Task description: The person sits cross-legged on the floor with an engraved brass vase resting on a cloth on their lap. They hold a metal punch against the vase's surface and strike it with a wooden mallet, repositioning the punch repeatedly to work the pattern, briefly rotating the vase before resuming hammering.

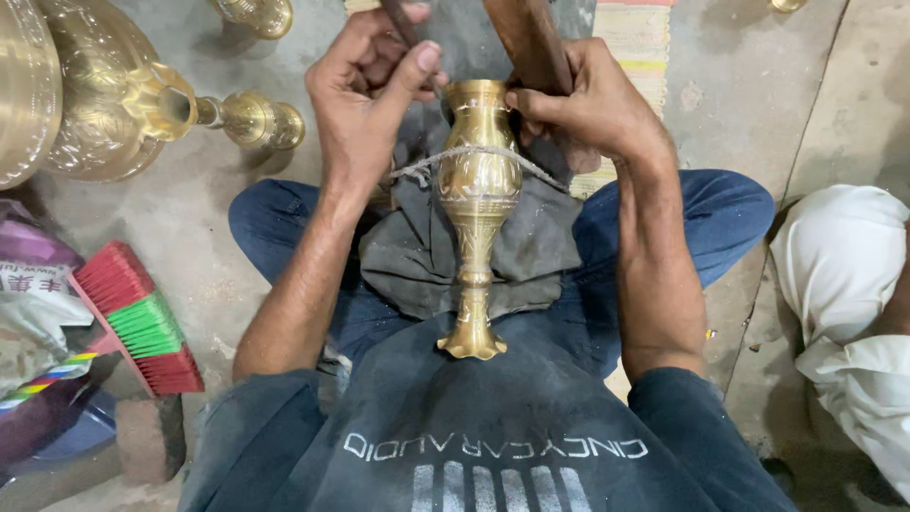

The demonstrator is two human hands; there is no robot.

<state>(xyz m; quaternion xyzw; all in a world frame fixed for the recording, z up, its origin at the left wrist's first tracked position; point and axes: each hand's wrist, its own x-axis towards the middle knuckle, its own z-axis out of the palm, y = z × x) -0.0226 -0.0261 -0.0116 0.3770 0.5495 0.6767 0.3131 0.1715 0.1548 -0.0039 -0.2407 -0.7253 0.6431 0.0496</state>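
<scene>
The brass vase [477, 199] lay across the person's lap, on a dark grey cloth [417, 256] spread over the blue jeans. Its long side ran straight away from the person's chest: the flared foot was pressed against the shirt, and the open mouth pointed away, toward the floor ahead. A rough cord [474, 156] went around the fat part of the vase.

Both hands were up at the far end, by the mouth of the vase. The left hand [365, 90] sat just to the left of the mouth. Its fingers were curled shut around a thin dark tool [398, 21], with the thumb lying near the rim. The right hand [578, 104] sat just to the right of the mouth. It was clamped on a thick wooden handle [531, 43], and its fingertips touched the rim. Both hands were about equally near the vase.

On the floor [739, 85] toward the far left corner lay big brass pieces [104, 104] and a smaller brass stem [251, 118]. A red and green brush [137, 322] lay at the left edge, beside some bags. A woven mat [635, 38] lay past the hands. Another person's white clothing [844, 284] was at the right edge. Nothing stood between the hands and the vase.
</scene>
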